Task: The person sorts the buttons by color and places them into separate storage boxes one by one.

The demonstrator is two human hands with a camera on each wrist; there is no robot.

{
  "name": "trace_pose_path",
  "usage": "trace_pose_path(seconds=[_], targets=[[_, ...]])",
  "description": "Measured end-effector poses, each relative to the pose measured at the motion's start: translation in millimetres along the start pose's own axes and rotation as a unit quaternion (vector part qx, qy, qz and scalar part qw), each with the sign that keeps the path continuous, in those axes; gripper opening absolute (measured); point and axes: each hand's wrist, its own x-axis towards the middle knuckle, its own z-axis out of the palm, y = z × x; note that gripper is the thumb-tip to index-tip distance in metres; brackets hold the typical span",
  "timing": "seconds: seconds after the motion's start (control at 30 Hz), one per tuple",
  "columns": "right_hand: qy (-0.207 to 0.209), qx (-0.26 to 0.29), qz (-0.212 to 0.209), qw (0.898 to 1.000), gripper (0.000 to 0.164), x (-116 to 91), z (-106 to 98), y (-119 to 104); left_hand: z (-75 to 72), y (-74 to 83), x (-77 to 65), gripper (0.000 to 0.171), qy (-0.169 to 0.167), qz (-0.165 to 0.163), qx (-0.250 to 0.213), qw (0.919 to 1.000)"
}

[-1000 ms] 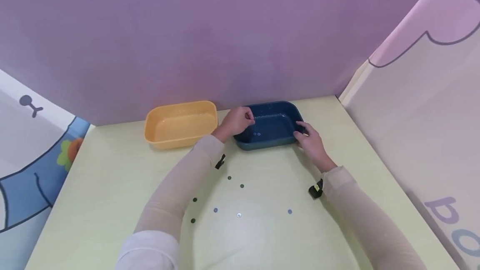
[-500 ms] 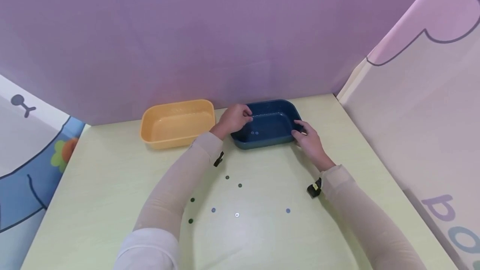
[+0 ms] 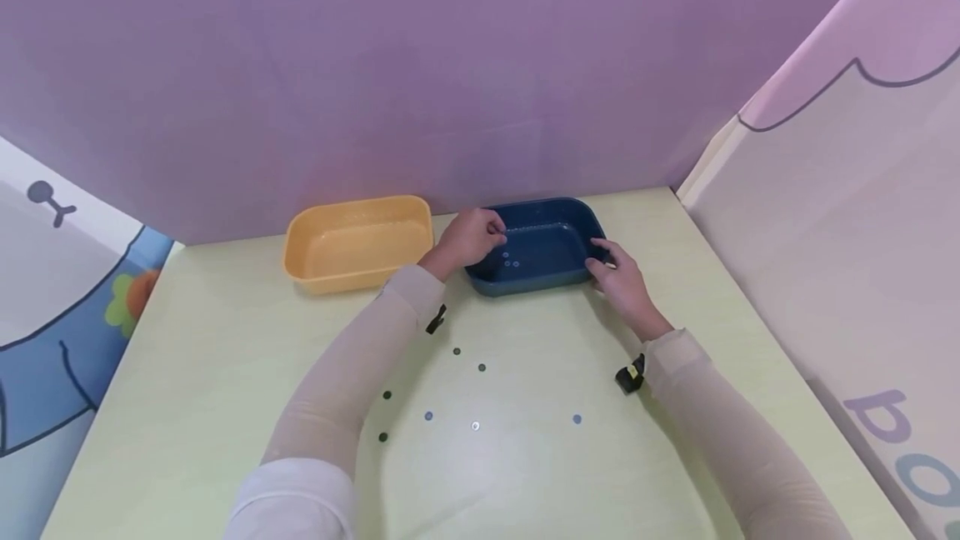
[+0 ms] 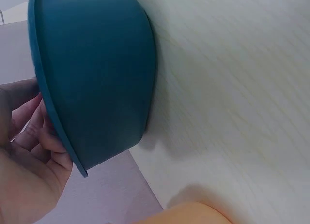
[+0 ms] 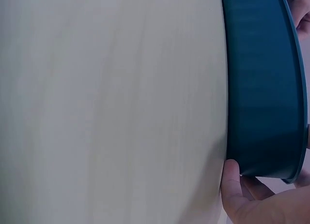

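A dark blue tray (image 3: 543,282) stands at the back of the table, with three small blue button-like discs (image 3: 507,263) on its floor near the left end. My left hand (image 3: 471,238) hangs over that end with curled fingers; its fingertips are partly behind the rim in the left wrist view, and no disc shows in them. With my right hand (image 3: 624,286) I grip the tray's right end. There the thumb (image 5: 231,178) presses low on the outer wall, while the other fingers are mostly hidden behind it.
A yellow tray (image 3: 352,282) stands left of the blue one. Several dark green discs (image 3: 482,367) and three bluish discs (image 3: 577,419) lie scattered on the pale table (image 3: 525,482). A purple wall (image 3: 480,73) rises behind the trays.
A third small disc now lies in the blue tray below my left hand, where two lay before. Both hands have stayed nearly in place; the head view shifted slightly.
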Motion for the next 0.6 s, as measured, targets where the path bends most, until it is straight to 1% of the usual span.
trace_pose_path(seconds=[0.2, 0.47, 0.6], targets=[[-0.001, 0.005, 0.003, 1.0, 0.053, 0, -4, -1, 0.7, 1.8, -5.9, 0.016, -0.003, 0.015, -0.006, 0.9999], [-0.003, 0.005, 0.002, 1.0, 0.055, 2, -9, 1, 0.9, 8.6, -14.8, 0.024, -0.035, 0.021, -0.005, 0.9992], [-0.003, 0.001, -0.001, 1.0, 0.055, 2, -11, 2, 4.4, 11.4, -19.9, 0.022, -0.036, 0.037, 0.001, 0.9987]])
